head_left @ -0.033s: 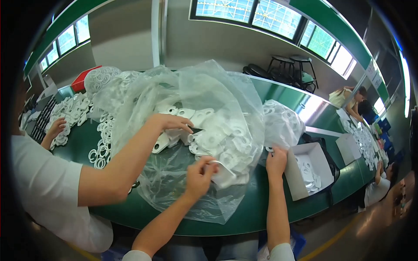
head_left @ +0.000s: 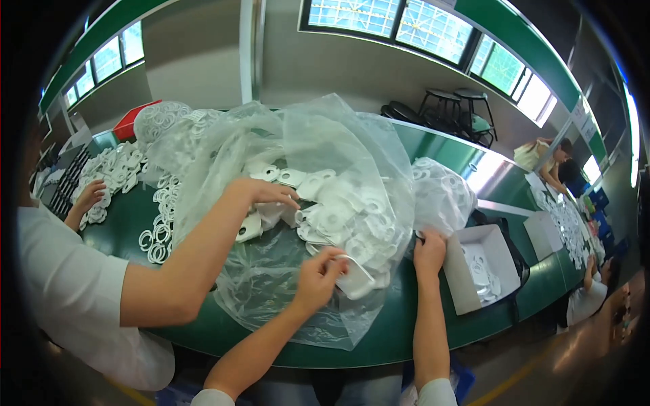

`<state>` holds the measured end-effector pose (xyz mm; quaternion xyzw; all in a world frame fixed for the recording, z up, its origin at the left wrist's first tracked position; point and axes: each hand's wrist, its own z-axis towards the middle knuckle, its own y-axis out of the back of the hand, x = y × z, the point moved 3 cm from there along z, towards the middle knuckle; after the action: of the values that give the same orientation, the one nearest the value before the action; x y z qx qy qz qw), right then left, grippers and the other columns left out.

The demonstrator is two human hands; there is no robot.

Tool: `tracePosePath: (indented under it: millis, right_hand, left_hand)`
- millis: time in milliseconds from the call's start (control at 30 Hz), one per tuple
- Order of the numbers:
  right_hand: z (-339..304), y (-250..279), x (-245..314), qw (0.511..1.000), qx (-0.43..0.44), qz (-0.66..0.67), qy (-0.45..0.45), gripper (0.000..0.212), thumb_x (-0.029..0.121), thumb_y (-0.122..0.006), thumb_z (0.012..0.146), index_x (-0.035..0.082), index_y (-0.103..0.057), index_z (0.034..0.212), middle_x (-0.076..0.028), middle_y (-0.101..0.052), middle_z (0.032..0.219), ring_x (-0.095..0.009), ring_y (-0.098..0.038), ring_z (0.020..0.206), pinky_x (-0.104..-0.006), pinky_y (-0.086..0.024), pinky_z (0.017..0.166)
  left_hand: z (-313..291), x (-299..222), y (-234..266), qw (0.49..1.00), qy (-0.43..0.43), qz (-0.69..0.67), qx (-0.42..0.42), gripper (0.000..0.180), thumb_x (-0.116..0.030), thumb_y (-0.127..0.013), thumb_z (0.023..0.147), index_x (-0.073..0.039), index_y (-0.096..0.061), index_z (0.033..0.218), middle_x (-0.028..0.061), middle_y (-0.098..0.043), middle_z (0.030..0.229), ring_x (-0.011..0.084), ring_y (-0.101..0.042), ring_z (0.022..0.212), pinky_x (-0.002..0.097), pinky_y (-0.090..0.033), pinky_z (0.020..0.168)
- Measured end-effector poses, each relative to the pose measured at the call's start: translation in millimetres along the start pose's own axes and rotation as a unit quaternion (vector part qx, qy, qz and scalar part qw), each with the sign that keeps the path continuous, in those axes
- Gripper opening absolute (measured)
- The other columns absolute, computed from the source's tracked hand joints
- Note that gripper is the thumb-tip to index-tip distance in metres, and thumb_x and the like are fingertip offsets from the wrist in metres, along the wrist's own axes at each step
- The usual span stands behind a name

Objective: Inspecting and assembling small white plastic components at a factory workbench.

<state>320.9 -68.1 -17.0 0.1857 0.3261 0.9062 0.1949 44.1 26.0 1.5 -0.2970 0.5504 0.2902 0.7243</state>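
Note:
My left hand (head_left: 319,276) pinches a flat white plastic part (head_left: 357,279) with a rounded end, at the near edge of a heap of similar white parts (head_left: 332,210). The heap lies in a large open clear plastic bag (head_left: 284,304). My right hand (head_left: 429,252) is closed at the near side of a smaller clear bag (head_left: 443,196) with white rings inside; what its fingers grip is hidden. From the left, a co-worker's hand (head_left: 267,193) reaches over the heap; their other hand (head_left: 89,196) rests beside another pile of white parts (head_left: 112,172).
A white box (head_left: 477,271) with white parts stands right of my right hand, next to a dark bag. Loose white rings (head_left: 161,216) lie on the green table (head_left: 183,331). A red bin (head_left: 135,118) stands far left; stools (head_left: 467,108) stand by the wall.
My left hand has moved slightly right with the white part, which is now tilted more into view. My right hand and the co-worker's arm stay nearly in place.

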Motion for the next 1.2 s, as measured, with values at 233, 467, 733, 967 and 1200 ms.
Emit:
tracePosePath:
  millis: [233, 467, 733, 967, 1200]
  right_hand:
    - [15.5, 23.3, 7.5, 0.982, 0.015, 0.139, -0.125, 0.016, 0.013, -0.063, 0.081, -0.001, -0.067, 0.084, -0.019, -0.065, 0.079, -0.035, -0.063, 0.074, -0.0404, -0.048, 0.07]
    - [1.1, 73.9, 51.1, 0.833, 0.26, 0.447, -0.194, 0.016, 0.013, -0.061, 0.087, -0.002, -0.067, 0.085, -0.005, -0.066, 0.069, -0.011, -0.061, 0.066, -0.024, -0.046, 0.06]
    - [-33.8, 54.5, 135.1, 0.805, 0.22, 0.547, -0.068, 0.008, 0.002, -0.066, 0.082, 0.0, -0.066, 0.089, -0.007, -0.062, 0.091, -0.013, -0.06, 0.072, -0.0219, -0.046, 0.061]
    - [-39.0, 57.2, 138.8, 0.712, 0.261, 0.63, -0.164, 0.022, -0.004, -0.061, 0.084, -0.003, -0.061, 0.106, -0.009, -0.061, 0.096, -0.015, -0.064, 0.085, -0.0252, -0.053, 0.07]
    - [-39.8, 60.0, 138.1, 0.689, 0.349, 0.621, -0.131, 0.024, 0.006, -0.053, 0.093, -0.005, -0.057, 0.114, -0.006, -0.063, 0.098, -0.01, -0.059, 0.089, -0.024, -0.048, 0.078]
  left_hand:
    - [5.6, 7.5, -11.2, 0.972, 0.09, -0.195, 0.099, 0.024, -0.001, -0.054, 0.091, 0.002, -0.05, 0.114, 0.0112, -0.063, 0.093, 0.0166, -0.064, 0.082, 0.029, -0.059, 0.06]
    - [6.4, 3.2, 3.8, 0.99, 0.098, -0.055, 0.089, 0.032, -0.004, -0.056, 0.091, 0.004, -0.049, 0.121, 0.0131, -0.066, 0.095, 0.015, -0.064, 0.078, 0.027, -0.058, 0.056]
    - [-11.6, 10.5, -1.8, 0.955, 0.155, -0.214, 0.137, 0.037, -0.02, -0.051, 0.097, 0.001, -0.05, 0.127, 0.011, -0.064, 0.097, 0.0155, -0.064, 0.079, 0.0286, -0.056, 0.06]
    - [-13.5, 4.0, -4.8, 0.985, 0.092, -0.115, 0.094, 0.034, -0.01, -0.054, 0.094, 0.002, -0.052, 0.126, 0.0091, -0.066, 0.105, 0.0119, -0.064, 0.086, 0.026, -0.054, 0.065]
    - [-15.0, -4.6, -5.8, 0.995, 0.041, -0.053, 0.072, 0.028, -0.005, -0.052, 0.095, 0.002, -0.05, 0.122, 0.0084, -0.065, 0.106, 0.0094, -0.061, 0.092, 0.0232, -0.05, 0.074]
